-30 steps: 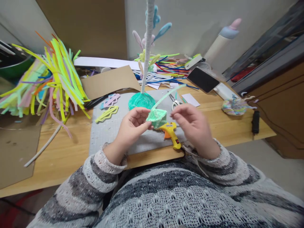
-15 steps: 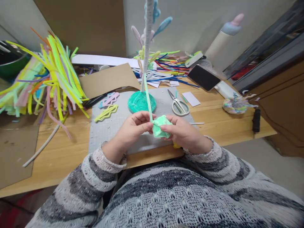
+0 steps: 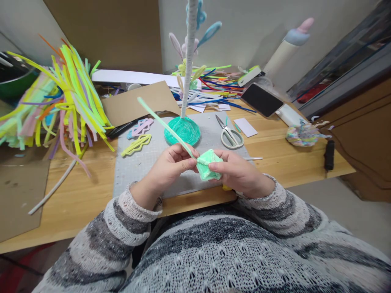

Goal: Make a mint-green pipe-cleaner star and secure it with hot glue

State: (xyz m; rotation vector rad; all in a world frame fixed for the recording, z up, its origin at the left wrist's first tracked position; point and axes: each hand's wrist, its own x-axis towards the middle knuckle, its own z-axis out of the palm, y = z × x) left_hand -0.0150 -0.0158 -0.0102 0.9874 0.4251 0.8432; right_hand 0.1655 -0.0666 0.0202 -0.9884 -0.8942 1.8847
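Note:
Between my hands, above the grey mat, is a mint-green fuzzy shape with flat, angled sides. A mint-green pipe cleaner runs from its left edge up and away to the left. My left hand pinches that pipe cleaner close to the shape. My right hand grips the shape from the right, thumb on its front face, the other fingers mostly hidden behind. Just beyond stands a white-wrapped stem on a round teal coiled base.
Scissors and a white card lie right of the base. Zigzag yellow and purple pieces lie left on the mat. Bundled pipe cleaners fill the left side. A phone and glue gun are right.
The free end of the green pipe cleaner has swung from nearly upright down to the left. The green shape has turned slightly in my right hand. Both hands stay almost in place.

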